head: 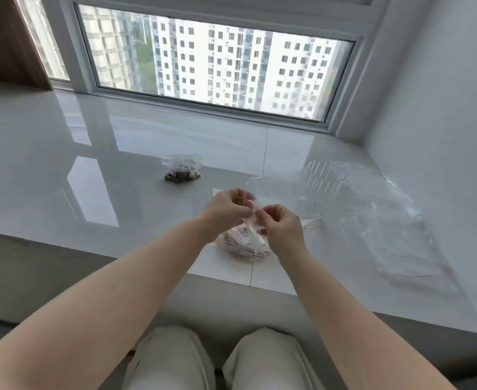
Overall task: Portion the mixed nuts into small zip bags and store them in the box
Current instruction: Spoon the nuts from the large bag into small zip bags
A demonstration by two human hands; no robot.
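While both hands meet at frame center, the left hand and right hand each pinch the top edge of a small zip bag, fingers curled on it; the bag is blurred w/ motion. Directly below them sits the clear nut container, so the bag mouth hangs just above the nuts. A filled zip bag lies farther back, left of center. At right: clear box and spare bags. Glossy white tabletop below a wide window; grey walls.
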